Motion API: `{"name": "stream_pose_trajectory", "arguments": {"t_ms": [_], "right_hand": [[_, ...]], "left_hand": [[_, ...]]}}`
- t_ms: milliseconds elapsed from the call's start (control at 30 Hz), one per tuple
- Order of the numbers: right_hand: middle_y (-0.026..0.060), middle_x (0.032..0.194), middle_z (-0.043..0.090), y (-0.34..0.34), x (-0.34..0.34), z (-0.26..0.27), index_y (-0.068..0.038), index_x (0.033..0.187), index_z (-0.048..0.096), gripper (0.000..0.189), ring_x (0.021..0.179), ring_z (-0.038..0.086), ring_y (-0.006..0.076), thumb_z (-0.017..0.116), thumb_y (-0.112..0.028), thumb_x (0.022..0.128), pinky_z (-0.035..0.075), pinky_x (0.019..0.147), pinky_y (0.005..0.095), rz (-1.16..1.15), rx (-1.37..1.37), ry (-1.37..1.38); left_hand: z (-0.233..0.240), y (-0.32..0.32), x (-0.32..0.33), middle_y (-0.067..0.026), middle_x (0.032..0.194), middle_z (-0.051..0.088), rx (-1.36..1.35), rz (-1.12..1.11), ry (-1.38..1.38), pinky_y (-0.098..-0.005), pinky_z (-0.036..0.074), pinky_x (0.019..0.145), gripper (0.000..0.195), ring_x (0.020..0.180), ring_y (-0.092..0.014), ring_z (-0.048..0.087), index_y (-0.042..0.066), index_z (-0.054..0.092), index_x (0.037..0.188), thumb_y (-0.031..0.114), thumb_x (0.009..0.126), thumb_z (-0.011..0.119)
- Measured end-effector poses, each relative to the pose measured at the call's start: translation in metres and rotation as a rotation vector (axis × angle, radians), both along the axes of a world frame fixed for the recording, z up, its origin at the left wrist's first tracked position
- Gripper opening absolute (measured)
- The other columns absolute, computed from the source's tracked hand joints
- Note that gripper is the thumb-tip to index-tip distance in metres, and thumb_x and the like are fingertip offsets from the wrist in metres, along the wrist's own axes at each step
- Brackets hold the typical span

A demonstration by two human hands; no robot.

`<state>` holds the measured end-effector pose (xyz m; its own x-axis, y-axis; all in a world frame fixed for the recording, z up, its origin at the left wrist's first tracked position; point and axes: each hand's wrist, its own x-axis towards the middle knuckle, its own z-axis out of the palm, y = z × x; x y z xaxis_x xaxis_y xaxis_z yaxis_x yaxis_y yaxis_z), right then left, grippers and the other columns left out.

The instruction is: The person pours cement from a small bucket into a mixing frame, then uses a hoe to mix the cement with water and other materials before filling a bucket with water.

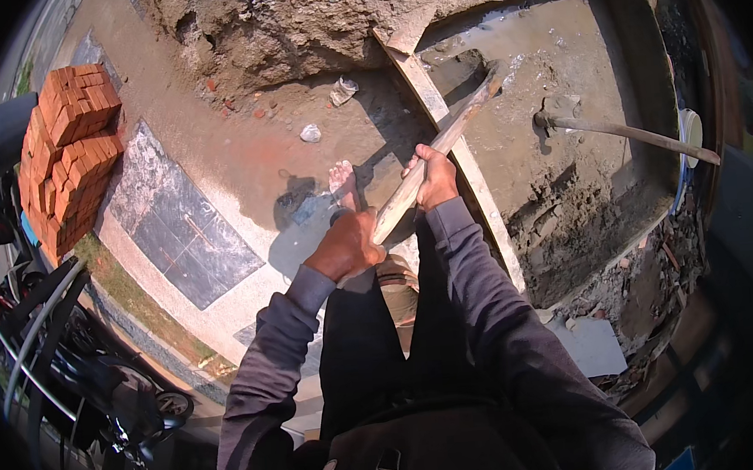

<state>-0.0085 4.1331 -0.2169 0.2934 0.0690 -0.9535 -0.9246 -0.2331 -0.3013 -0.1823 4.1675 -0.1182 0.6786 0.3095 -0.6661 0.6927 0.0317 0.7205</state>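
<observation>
A long wooden handle (454, 131) runs diagonally away from me, over a plank and into a trough. My left hand (351, 242) is closed around its near end. Further up, my right hand (436, 175) grips the same handle. The far end, a hoe-like head (495, 73), sits in wet grey mortar (535, 73); its blade is mostly hidden. The wooden plank (482, 195) forms the trough's near side. A second long-handled tool (631, 132) lies with its head in the mortar and its handle over the trough's right wall.
A large sand heap (296, 24) rises beyond my bare foot (343, 181). Stacked red bricks (77, 125) stand left, with a parked motorcycle (119, 390) nearer. A white bucket (692, 137) is outside the trough's right wall. Rubble (655, 281) and a pale flat sheet (587, 345) lie at right.
</observation>
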Motion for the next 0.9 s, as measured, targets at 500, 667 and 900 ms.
{"name": "stream_pose_trajectory", "arguments": {"t_ms": [500,667,900], "right_hand": [[0.0095,0.060,0.047,0.024,-0.001,-0.005,0.002,0.076,0.049,0.007,0.045,0.047,0.0201,0.054,-0.001,0.072,0.043,0.041,0.0348,0.144,0.006,0.024],[0.0094,0.059,0.046,0.014,0.016,-0.001,0.002,0.076,0.048,0.008,0.045,0.046,0.0197,0.054,-0.001,0.071,0.042,0.040,0.0339,0.054,0.042,0.045],[0.0100,0.059,0.046,0.013,0.030,0.002,0.003,0.075,0.049,0.007,0.045,0.046,0.0197,0.053,0.000,0.071,0.041,0.039,0.0336,-0.003,0.037,-0.085]], "left_hand": [[-0.003,0.020,-0.002,-0.0224,0.064,0.052,-0.258,0.089,0.014,-0.0365,0.042,0.053,0.034,0.058,-0.035,0.055,-0.007,0.046,0.083,0.010,0.058,0.060],[0.004,0.007,0.014,-0.0241,0.067,0.053,-0.037,0.082,-0.033,-0.0375,0.043,0.059,0.035,0.067,-0.037,0.055,-0.006,0.047,0.083,0.013,0.058,0.063],[-0.003,0.016,0.024,-0.0263,0.078,0.053,-0.012,-0.012,-0.061,-0.0399,0.041,0.067,0.041,0.078,-0.039,0.054,-0.006,0.048,0.089,0.016,0.059,0.066]]}}
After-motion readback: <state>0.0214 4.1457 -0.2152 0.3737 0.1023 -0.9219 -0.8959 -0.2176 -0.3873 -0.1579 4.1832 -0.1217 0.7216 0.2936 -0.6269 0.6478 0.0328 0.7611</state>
